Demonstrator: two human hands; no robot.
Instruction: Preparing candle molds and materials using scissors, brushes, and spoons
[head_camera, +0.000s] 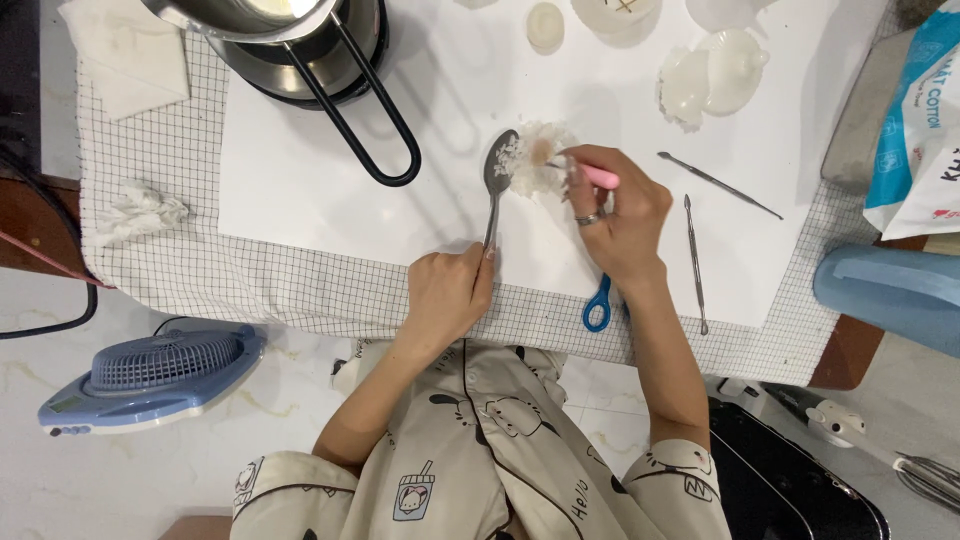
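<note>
My left hand (450, 290) grips the handle of a grey metal spoon (496, 180) whose bowl rests on the white sheet (310, 190). A heap of white flaky wax-like material (540, 160) lies in and beside the spoon's bowl. My right hand (620, 215), with a ring on one finger, holds a thin pink-handled tool (600, 176) whose tip touches the white heap. Both hands are over the front middle of the sheet.
Two thin metal tools (718, 185) (694, 262) and a blue scissor handle (597, 305) lie right of my hands. A steel pot with black loop handle (365, 130) stands at the back left. White moulded pieces (715, 75), a crumpled tissue (140, 212), a blue fan (150, 375).
</note>
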